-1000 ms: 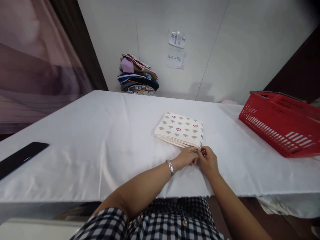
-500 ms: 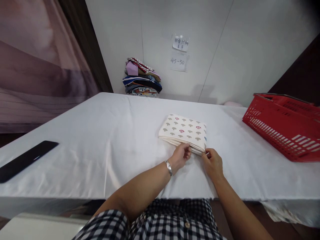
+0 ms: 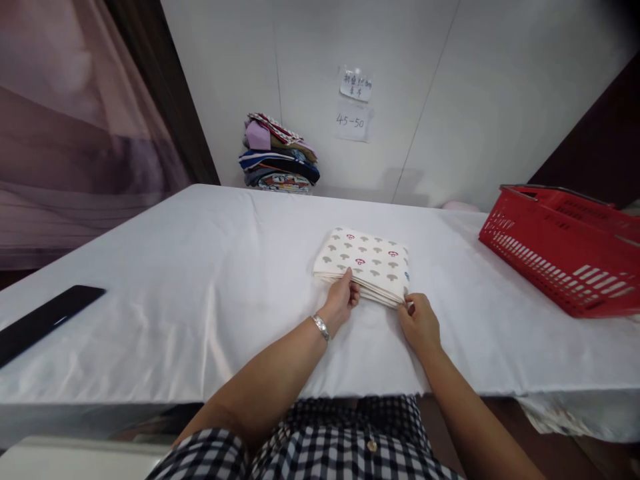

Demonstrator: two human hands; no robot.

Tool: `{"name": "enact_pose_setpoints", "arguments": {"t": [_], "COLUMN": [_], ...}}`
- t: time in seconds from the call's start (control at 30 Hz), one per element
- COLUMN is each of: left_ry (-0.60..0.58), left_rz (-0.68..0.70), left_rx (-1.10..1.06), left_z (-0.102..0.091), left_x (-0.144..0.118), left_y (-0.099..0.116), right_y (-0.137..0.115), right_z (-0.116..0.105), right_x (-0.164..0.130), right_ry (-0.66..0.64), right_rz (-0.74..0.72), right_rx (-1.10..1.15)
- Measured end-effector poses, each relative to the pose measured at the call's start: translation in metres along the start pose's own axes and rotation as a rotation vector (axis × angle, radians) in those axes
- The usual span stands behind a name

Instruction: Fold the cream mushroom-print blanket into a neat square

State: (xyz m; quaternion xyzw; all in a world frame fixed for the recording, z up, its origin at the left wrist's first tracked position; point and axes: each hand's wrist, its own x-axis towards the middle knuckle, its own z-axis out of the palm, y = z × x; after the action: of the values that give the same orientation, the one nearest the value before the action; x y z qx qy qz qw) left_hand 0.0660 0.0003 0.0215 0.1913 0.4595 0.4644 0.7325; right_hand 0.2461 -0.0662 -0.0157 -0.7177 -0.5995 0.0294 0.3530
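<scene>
In front of me lies a folded cream cloth [image 3: 367,257] printed with grey and red mushrooms, its several layers showing along the near edge. My left hand [image 3: 343,295], with a silver bracelet [image 3: 321,327] at the wrist, pinches that near edge left of its middle, thumb on top and fingers curled below. At the near right corner my right hand [image 3: 420,323] grips the layers between thumb and fingers. The cloth rests on a white-covered table [image 3: 260,267].
A red plastic basket [image 3: 560,250] stands on the right side. Folded fabrics [image 3: 280,157] are stacked at the back by the wall, below and left of two paper notes [image 3: 354,107]. A flat black object [image 3: 47,320] lies at the left.
My left hand has slid leftward along the cloth's near edge, its thumb now on top. My right hand stays at the corner. The whole view has shifted slightly.
</scene>
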Motion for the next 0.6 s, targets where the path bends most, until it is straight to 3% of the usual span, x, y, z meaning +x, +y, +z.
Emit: {"name": "enact_pose_setpoints", "arguments": {"t": [0.2,0.37,0.43,0.5,0.6], "left_ry": [0.019,-0.009,-0.039,-0.069,-0.031], "left_rz": [-0.017,-0.029,-0.006,0.077,0.37], "left_rx": [0.103,0.159,0.275,0.458,0.747], "left_z": [-0.002,-0.004,-0.009,-0.018,-0.032], "left_x": [0.003,0.003,0.003,0.002,-0.001], "left_y": [0.001,0.005,0.009,0.016,0.029], "right_y": [0.003,0.006,0.005,0.004,0.002], "right_z": [0.006,0.005,0.004,0.003,0.0], "right_x": [0.0,0.004,0.004,0.003,0.001], "right_ry": [0.076,0.019,0.01,0.017,0.016], "right_rz": [-0.217,-0.142,-0.136,-0.146,-0.166], "right_rx": [-0.048,-0.035,-0.012,0.0,-0.027]}}
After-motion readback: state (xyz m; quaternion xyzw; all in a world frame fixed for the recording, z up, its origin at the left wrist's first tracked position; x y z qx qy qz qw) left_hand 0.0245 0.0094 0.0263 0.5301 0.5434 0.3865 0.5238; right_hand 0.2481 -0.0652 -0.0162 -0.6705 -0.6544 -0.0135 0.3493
